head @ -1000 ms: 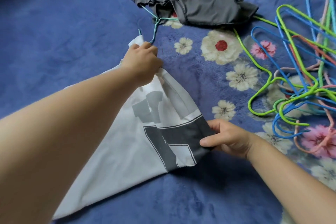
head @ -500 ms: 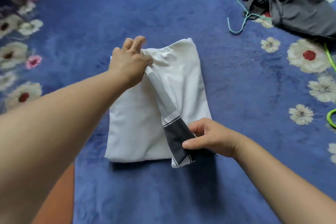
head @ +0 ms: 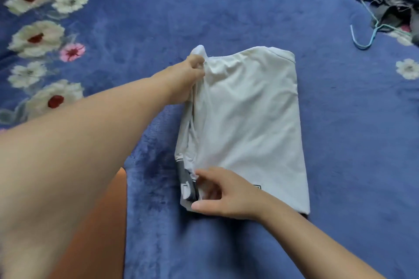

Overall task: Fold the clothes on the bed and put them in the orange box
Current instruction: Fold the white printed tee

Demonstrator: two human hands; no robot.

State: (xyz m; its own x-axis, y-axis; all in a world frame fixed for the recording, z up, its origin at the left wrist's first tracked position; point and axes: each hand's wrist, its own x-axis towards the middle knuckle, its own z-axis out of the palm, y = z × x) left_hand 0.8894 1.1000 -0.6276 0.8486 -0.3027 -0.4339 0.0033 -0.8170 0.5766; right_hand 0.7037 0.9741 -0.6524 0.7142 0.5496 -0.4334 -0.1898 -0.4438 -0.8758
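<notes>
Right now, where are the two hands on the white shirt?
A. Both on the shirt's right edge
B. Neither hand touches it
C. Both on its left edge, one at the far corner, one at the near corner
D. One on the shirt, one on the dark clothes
C: the left hand pinches the far left corner of the white shirt, and the right hand holds the near left corner.
</notes>
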